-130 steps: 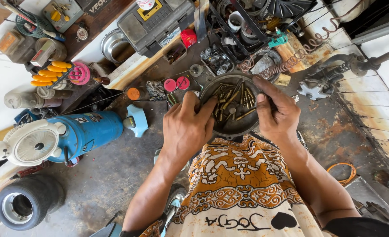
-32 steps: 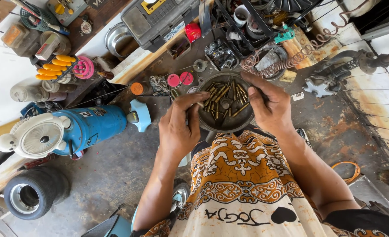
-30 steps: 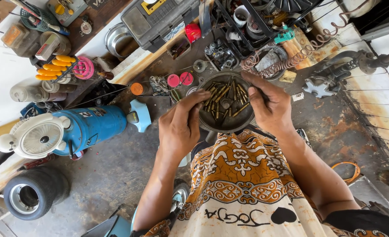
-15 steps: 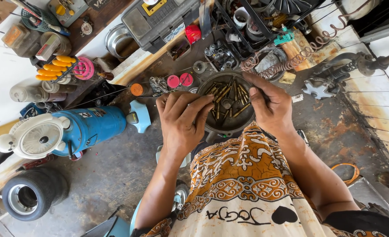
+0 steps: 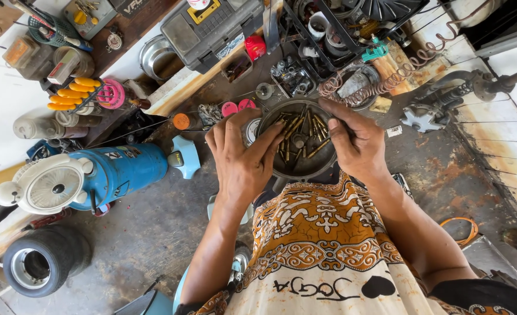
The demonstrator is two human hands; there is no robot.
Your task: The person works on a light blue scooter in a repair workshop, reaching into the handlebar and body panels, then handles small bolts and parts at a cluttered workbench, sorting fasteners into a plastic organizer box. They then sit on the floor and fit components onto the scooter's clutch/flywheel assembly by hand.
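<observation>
Head view, looking down. Item: round metal dish [image 5: 300, 169] of small brass-coloured pins [image 5: 293, 125], at the person's lap, over a stained concrete floor [image 5: 142, 227].

Left hand [image 5: 244, 157]: fingers spread and extended, fingertips resting on the dish's left rim and reaching among the pins; nothing visibly pinched.

Right hand [image 5: 354, 143]: curled over the dish's right rim, thumb and forefinger drawn together; whether a pin sits between them cannot be told.

Surroundings: blue motor unit [image 5: 95, 178] to the left; small tyre [image 5: 42, 262] lower left; grey toolbox [image 5: 211, 29] and coiled spring [image 5: 381, 79] beyond the dish.

Risks, as judged:
- Dish appears held mainly by rim contact; uneven pressure from either hand could tip it and spill the pins.
- Pins are small and slender; a loose pinch could drop one.
- A dropped pin would likely be hard to find on the floor's mottled surface.
</observation>
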